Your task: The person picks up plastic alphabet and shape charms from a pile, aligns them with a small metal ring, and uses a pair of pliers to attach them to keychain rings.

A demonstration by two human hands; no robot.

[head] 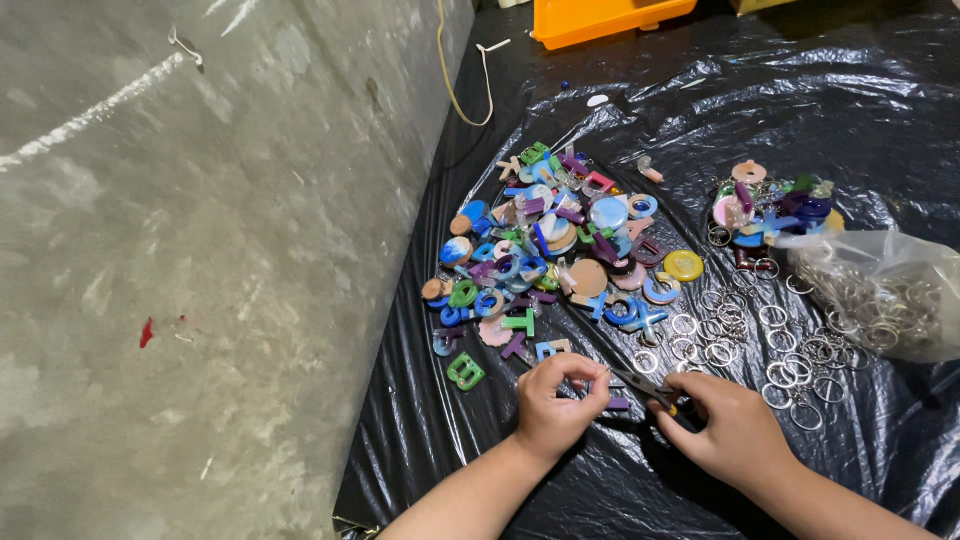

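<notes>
My left hand (553, 400) pinches a small piece between thumb and fingers; a purple bit shows beside it, too small to name. My right hand (728, 428) grips small pliers (645, 386) whose jaws point left toward the left hand's fingertips. Both hands rest low on a black plastic sheet (880, 120). Just beyond them lies a pile of colourful resin letters and discs (560, 250). Loose metal key rings (740, 335) are scattered to the right of the pile.
A clear plastic bag of key rings (885, 295) lies at the right. A smaller heap of finished charms (765, 205) sits behind it. An orange box (600, 18) stands at the far edge. Bare concrete floor (200, 250) fills the left, with a cord (462, 90).
</notes>
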